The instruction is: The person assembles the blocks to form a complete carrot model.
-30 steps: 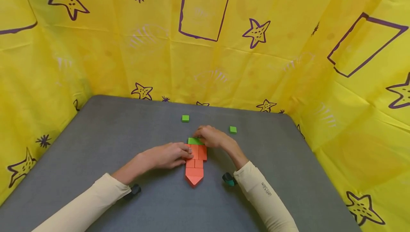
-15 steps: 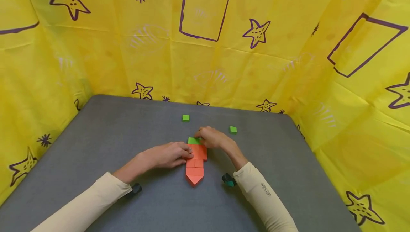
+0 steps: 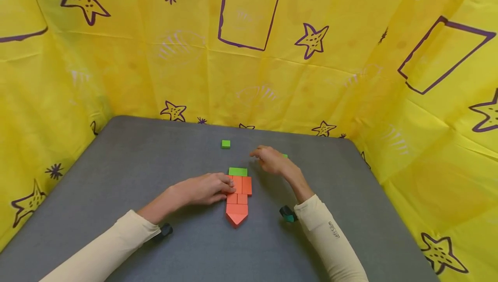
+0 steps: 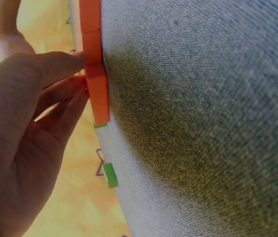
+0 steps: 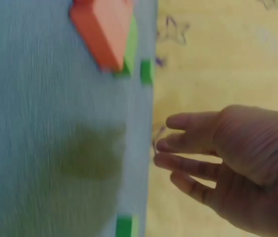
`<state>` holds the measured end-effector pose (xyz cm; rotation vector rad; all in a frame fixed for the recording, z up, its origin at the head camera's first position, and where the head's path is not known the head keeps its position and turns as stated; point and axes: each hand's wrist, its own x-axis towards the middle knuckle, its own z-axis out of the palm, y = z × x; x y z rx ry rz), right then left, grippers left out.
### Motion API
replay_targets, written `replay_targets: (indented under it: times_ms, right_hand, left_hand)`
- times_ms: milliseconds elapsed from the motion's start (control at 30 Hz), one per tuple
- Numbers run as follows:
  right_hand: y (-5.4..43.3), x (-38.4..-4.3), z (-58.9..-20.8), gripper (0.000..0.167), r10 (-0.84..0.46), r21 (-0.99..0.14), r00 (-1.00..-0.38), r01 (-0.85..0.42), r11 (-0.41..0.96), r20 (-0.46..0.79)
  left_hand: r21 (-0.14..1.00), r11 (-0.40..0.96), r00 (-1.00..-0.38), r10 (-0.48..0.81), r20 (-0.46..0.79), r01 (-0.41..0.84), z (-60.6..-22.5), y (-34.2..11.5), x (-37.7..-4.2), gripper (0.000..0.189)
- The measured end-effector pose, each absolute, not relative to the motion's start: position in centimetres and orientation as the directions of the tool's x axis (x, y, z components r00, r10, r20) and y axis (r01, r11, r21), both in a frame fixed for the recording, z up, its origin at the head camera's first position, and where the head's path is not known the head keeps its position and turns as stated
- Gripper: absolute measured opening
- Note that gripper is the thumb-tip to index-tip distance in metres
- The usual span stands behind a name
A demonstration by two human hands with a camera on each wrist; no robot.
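Flat orange blocks lie together on the grey table, ending in an orange triangular block that points toward me. Along their far end lies a long green block. My left hand rests its fingertips on the left side of the orange blocks, covering part of them. In the left wrist view, thumb and fingertips touch the orange block from above. My right hand hovers to the right beyond the long green block, holding nothing. Its fingers are extended and spread in the right wrist view.
A small green block lies farther back on the table. Another green block is mostly hidden behind my right hand and shows in the right wrist view. A yellow patterned cloth encloses the back and sides.
My right hand has left the long green block and moved right and away, now covering most of the right-hand green block. The left hand stays in place.
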<state>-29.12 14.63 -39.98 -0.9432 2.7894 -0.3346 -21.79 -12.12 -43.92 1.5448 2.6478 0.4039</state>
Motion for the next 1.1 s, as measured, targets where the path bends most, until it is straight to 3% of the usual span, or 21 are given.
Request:
replay_targets:
  times_ms: [167, 300, 500, 767, 967, 1100]
  right_hand:
    - [18.4, -30.3, -39.8, 0.049, -0.519, -0.123, -0.846, -0.506, 0.854, -0.120]
    - [20.6, -30.4, -40.3, 0.051, -0.510, -0.059, -0.837, -0.509, 0.859, -0.200]
    - [22.2, -30.2, -41.1, 0.049, -0.533, -0.108, -0.831, -0.522, 0.846, -0.159]
    - [22.1, -30.3, -41.0, 0.024, -0.533, -0.161, -0.841, -0.515, 0.842, -0.092]
    - [19.6, -29.8, -39.8, 0.030, -0.643, -0.172, -0.765, -0.635, 0.753, 0.006]
    - [17.2, -29.6, -39.6, 0.032, -0.702, -0.173, -0.711, -0.687, 0.706, -0.043]
  left_hand:
    - [0.254, 0.471, -0.505, 0.859, 0.087, 0.845, -43.8, -12.2, -21.8, 0.034]
    - [0.256, 0.479, -0.512, 0.855, 0.080, 0.840, -43.8, -12.3, -21.8, 0.035]
    - [0.257, 0.475, -0.509, 0.856, 0.085, 0.841, -43.8, -12.3, -21.7, 0.035]
    - [0.252, 0.465, -0.501, 0.860, 0.101, 0.849, -44.0, -12.3, -21.8, 0.034]
    - [0.254, 0.463, -0.499, 0.860, 0.101, 0.849, -44.0, -12.3, -21.7, 0.033]
    - [0.251, 0.462, -0.498, 0.861, 0.105, 0.851, -44.0, -12.2, -21.8, 0.033]
